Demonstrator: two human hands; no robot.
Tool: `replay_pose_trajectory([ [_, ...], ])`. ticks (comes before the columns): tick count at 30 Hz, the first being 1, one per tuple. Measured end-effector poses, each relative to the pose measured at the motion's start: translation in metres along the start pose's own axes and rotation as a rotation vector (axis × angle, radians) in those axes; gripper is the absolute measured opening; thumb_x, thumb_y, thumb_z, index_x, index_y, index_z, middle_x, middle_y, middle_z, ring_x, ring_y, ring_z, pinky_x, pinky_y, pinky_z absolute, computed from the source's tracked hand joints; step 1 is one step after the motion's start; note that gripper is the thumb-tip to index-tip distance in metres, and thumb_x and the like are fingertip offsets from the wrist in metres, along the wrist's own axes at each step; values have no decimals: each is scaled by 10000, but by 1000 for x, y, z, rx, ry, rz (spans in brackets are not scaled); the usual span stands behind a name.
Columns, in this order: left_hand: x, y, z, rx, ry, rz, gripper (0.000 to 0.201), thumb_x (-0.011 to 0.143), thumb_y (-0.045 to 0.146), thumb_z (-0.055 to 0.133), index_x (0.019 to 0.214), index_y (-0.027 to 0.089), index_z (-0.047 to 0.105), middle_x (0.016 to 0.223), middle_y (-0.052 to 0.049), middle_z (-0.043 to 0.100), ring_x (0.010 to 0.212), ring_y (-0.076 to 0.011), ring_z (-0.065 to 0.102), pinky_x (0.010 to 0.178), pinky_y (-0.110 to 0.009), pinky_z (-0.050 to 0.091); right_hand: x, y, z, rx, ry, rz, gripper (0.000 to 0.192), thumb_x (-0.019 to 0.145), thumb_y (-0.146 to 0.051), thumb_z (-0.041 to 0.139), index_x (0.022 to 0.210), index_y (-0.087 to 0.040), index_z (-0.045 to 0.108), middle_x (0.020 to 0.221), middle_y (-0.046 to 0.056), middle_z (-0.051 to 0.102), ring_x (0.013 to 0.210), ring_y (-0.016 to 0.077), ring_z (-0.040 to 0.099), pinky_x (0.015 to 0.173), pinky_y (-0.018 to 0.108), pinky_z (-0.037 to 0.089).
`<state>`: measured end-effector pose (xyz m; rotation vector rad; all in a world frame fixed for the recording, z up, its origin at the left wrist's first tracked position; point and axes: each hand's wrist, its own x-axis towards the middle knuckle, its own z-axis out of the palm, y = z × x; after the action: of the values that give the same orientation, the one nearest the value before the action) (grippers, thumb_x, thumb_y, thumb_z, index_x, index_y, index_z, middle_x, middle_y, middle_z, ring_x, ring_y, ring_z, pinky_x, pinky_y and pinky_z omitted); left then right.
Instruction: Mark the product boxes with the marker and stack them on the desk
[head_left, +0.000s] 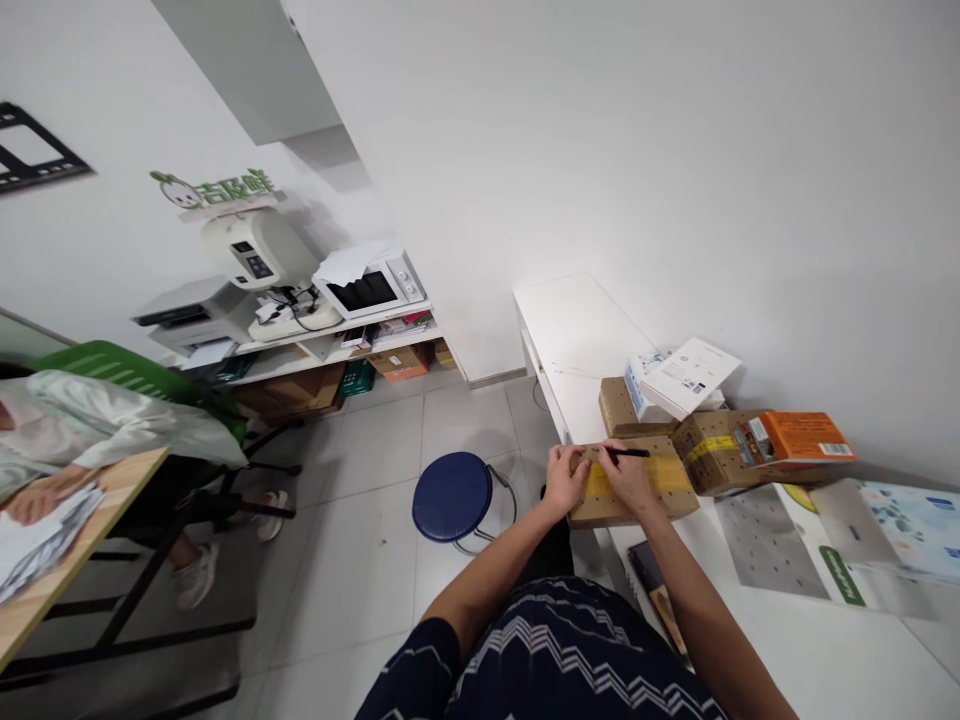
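A brown cardboard box (660, 492) with a yellow tape strip lies on the white table (577, 330) near its front edge. My left hand (564, 476) rests on the box's left end and holds it down. My right hand (628, 478) sits on top of the box, gripping a thin black pen-like tool (628, 453) that points right along the box's upper edge.
More cardboard boxes (714, 450), an orange box (796, 438) and a white box (688, 376) stand behind it. Flat sheets (780, 540) lie to the right. A blue stool (451, 496) stands on the floor; another person sits at a wooden desk (67, 545) on the left.
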<state>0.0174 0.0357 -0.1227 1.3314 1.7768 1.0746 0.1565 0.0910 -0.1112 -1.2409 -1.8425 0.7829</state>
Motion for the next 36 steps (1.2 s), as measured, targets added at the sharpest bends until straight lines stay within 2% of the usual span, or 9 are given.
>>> replay_pose_trajectory([
  [13,0,0,0,-6,3,12,224,870,165,629,1072,253,668,1119,-64,557,1146,-217,554,1077,-389,442,-1,4,-2,-24,74,25,259,851,-433,392,786,-242,554,713,60,672,703,236,628,718,364,518],
  [36,0,-1,0,-3,-3,6,212,890,197,629,1096,230,669,1139,-81,535,1142,-222,558,1063,-367,437,0,1,-2,-40,66,28,227,838,-414,406,757,-250,540,703,70,671,694,244,635,715,363,513],
])
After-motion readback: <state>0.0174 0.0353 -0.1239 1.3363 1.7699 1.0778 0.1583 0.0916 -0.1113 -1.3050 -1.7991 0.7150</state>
